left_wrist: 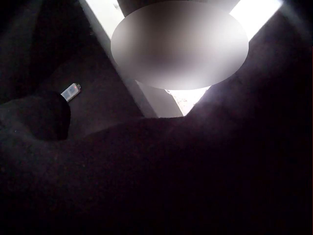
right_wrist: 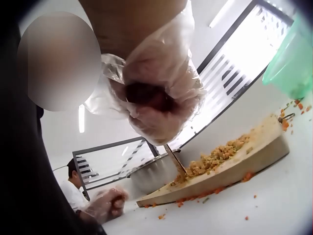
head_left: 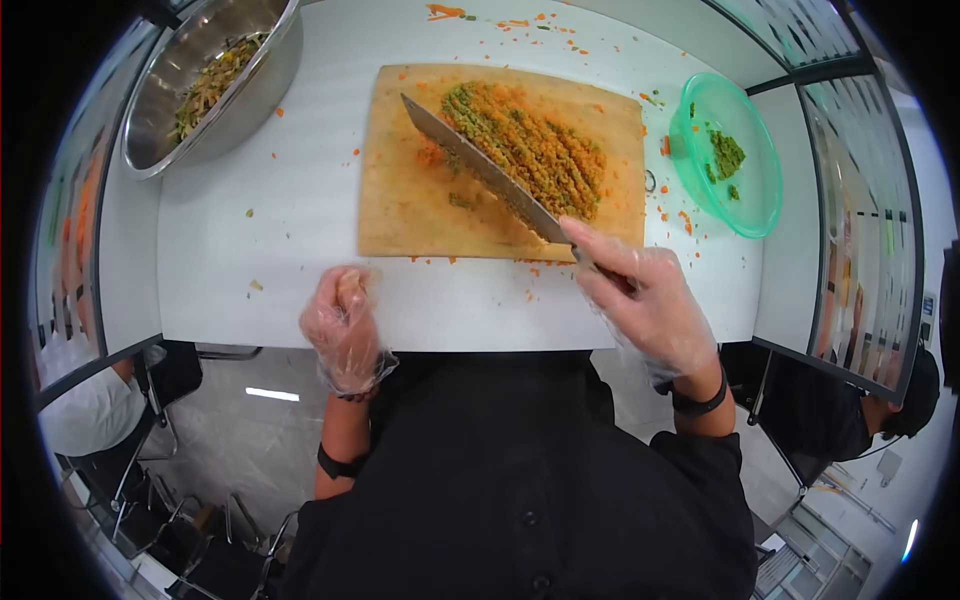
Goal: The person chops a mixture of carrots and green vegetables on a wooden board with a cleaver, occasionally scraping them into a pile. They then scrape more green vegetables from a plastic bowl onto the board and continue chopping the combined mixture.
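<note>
The right hand (head_left: 650,292) grips the knife (head_left: 488,174) by its handle; the blade extends over the board (head_left: 400,220), alongside the mince (head_left: 535,150). The left hand (head_left: 343,322), fingers curled in, is near the board's front-left corner.

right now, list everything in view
table: one, white, centre
cutting board: one, tan, on table
chopped vegetables: one heap, orange and green, on board
knife: one, grey, over board
metal bowl: one, silver, upper left, holding food
plastic bowl: one, green, right, holding green bits
scraps: many, mostly orange, around board
panels: two, dark framed, both sides
bystanders: two, in white and black, outer sides
chairs: several, dark, lower left
left hand: one, clear gloved, near table edge
right hand: one, clear gloved, gripping knife
</note>
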